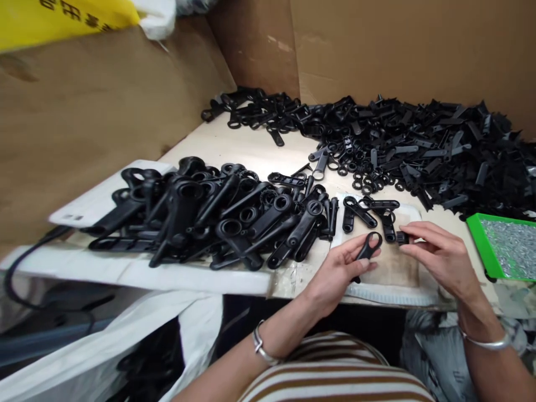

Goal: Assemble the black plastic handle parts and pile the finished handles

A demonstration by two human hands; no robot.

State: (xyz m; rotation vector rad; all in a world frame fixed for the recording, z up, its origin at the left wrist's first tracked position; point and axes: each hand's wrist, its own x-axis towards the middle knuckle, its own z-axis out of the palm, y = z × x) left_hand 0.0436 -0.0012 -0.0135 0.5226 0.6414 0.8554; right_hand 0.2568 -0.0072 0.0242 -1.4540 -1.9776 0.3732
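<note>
My left hand [344, 267] is closed on a black plastic handle part [368, 250] with a ring-shaped end pointing up and away from me. To its right, my right hand [439, 251] pinches a small black ring-like piece [402, 238] between thumb and fingers. The two pieces are apart. Just beyond both hands, several black handle parts [359, 212] lie on a pale mat [393, 273]. One of them, a black part [388, 226], lies close to my right fingertips.
Left of the hands is a heap of black handle parts [234, 218]. A larger pile of black pieces [419, 145] spreads along the back by a cardboard wall [397, 56]. At right stands a green tray [477, 234] of small shiny metal pieces. A white bag [201, 318] hangs below the table's front.
</note>
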